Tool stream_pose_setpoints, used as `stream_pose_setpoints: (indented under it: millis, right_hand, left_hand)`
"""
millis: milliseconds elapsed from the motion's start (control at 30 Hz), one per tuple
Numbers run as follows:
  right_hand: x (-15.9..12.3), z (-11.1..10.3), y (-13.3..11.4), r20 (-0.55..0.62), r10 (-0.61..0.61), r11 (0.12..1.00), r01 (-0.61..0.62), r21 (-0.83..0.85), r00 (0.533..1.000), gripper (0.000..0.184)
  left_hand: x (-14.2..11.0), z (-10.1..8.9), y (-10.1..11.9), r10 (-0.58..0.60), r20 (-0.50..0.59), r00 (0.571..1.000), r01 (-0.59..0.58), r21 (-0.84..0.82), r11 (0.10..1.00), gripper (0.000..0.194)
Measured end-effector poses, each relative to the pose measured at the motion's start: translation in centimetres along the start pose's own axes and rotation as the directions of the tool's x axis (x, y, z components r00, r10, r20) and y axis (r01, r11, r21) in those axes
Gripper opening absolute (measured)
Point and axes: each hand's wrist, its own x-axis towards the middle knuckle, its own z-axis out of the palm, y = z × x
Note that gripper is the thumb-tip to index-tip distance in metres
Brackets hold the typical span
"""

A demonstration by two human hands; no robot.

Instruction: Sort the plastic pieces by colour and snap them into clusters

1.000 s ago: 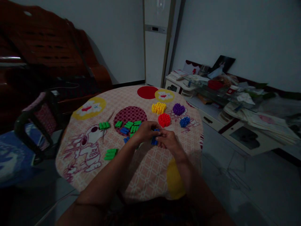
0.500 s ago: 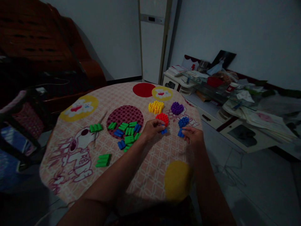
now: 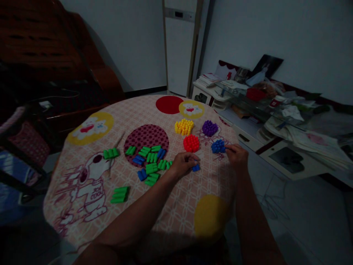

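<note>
My left hand (image 3: pixel 184 165) is closed in a pinch on a small blue plastic block (image 3: pixel 195 167), low over the cloth in front of the red cluster (image 3: pixel 191 143) of knobbed pieces. Farther right, my right hand (image 3: pixel 237 156) has its fingertips pinched at the right edge of a blue cluster (image 3: pixel 218 146). A bit of blue shows at those fingertips, likely a blue block against the cluster. Behind stand a yellow cluster (image 3: pixel 184 126) and a purple cluster (image 3: pixel 210 128). To the left lie several ribbed green blocks (image 3: pixel 151 168) and a few blue blocks (image 3: pixel 142 175).
A patterned cloth covers the round table (image 3: pixel 176 206). Apart from the pile lie green blocks (image 3: pixel 120 195) near the front left. Beyond the right edge, a low cabinet (image 3: pixel 286 158) carries papers and clutter. A wooden bench (image 3: pixel 102 79) stands behind on the left.
My right hand has moved right, bringing its blue block to the blue cluster. My left hand has come nearer with its blue block, uncovering the red cluster. The view has shifted slightly.
</note>
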Motion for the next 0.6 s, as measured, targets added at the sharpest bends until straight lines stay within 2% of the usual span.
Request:
stream_pose_setpoints:
  millis: [167, 333, 433, 500, 600]
  right_hand:
    - [0.7, 0.8, 0.0, 0.017, -0.012, 1.000, 0.013, -0.012, 1.000, 0.021]
    - [0.7, 0.5, -0.3, -0.051, 0.099, 0.995, -0.100, -0.011, 0.994, 0.020]
    - [0.5, 0.6, -1.7, -0.093, 0.189, 0.982, -0.185, 0.047, 0.978, 0.020]
    - [0.1, 1.3, -3.5, -0.004, 0.269, 0.952, -0.265, 0.151, 0.963, 0.021]
    - [-0.6, 2.8, -6.9, 0.319, 0.292, 0.868, -0.390, 0.308, 0.902, 0.021]
  left_hand:
    - [0.0, -0.1, -0.2, 0.007, 0.006, 1.000, -0.007, 0.010, 1.000, 0.037]
    - [0.0, 0.0, -0.4, 0.033, -0.028, 0.999, -0.034, -0.034, 0.999, 0.037]
    - [-0.1, 0.4, -0.3, 0.068, -0.075, 0.995, -0.077, -0.124, 0.989, 0.037]
    - [-0.2, 0.6, -0.1, 0.080, -0.113, 0.990, -0.098, -0.165, 0.981, 0.035]
    - [-0.3, 0.8, 0.5, 0.092, -0.161, 0.983, -0.122, -0.181, 0.976, 0.033]
